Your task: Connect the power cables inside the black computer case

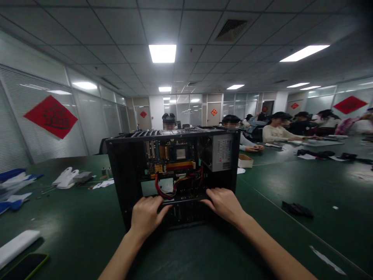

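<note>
An open black computer case [122, 175] stands on the green table [87, 229] in front of me, its side panel off. Inside I see the motherboard [175, 153], a grey power supply [223, 152] at the upper right and red cables [163, 190] hanging down. My left hand [147, 214] grips the lower front frame of the case at the left, fingers curled over the edge. My right hand [223, 204] rests on the same frame at the right, fingers reaching inside near the cables.
A phone [25, 266] and a white block [17, 245] lie at the near left. White and blue items [67, 178] lie on the far left. A black object [297, 209] lies to the right. Several people sit at tables behind the case.
</note>
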`<action>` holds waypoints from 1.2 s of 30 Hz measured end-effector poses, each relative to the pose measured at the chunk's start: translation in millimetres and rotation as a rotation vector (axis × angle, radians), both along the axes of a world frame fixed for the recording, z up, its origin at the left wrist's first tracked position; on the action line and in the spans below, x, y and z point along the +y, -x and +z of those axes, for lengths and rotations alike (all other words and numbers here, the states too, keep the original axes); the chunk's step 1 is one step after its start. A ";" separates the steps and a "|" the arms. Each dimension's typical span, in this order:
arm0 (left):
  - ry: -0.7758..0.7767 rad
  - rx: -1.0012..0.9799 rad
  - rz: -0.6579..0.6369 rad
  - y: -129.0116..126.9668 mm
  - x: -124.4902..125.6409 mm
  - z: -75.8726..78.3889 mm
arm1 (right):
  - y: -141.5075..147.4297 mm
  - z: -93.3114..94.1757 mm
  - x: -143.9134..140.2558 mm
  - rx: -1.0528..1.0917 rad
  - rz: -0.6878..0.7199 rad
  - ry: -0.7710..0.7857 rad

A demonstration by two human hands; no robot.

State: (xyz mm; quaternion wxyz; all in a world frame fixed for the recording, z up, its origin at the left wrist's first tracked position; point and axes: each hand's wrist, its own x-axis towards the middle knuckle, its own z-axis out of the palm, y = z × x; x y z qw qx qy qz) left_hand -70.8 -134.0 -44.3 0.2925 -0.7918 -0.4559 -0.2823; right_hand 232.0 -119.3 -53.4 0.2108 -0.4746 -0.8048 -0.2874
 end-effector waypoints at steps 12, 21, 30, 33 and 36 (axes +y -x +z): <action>0.023 0.005 -0.010 -0.1 -1.6 4.5 | -1.6 8.2 -4.2 0.008 0.032 0.107; 0.014 0.022 -0.005 -1.0 -3.6 5.3 | -0.7 8.2 -6.0 0.033 -0.010 0.113; 0.016 0.025 -0.019 1.4 -2.2 5.0 | -0.4 5.2 -4.0 0.060 0.008 0.113; 0.017 0.020 -0.025 1.8 -1.8 3.9 | 2.5 5.3 -6.8 0.107 -0.019 0.088; 0.024 0.019 -0.023 1.6 -2.2 2.7 | 17.2 17.3 -11.5 0.164 0.044 0.050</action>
